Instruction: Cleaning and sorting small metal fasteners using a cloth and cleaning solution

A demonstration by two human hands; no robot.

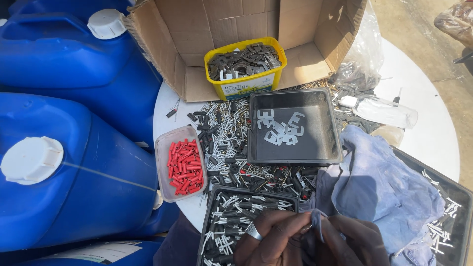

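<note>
Both hands, left hand and right hand, are pinching blue cloth just below black tray holding white clips.

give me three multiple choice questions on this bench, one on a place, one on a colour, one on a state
1. Where does the yellow tub stand?
A. inside the open cardboard box
B. on a blue jerrycan
C. in the black tray

2. What colour are the small sleeves in the clear tub?
A. green
B. red
C. white

3. How full is the square black tray?
A. heaped to the rim
B. covered by a cloth
C. nearly bare, a few pale metal clips in the middle

Answers:
1 A, the box walls and flaps rise around the tub.
2 B, the sleeves are bright red.
3 C, most of the tray floor shows around the clips.
</note>
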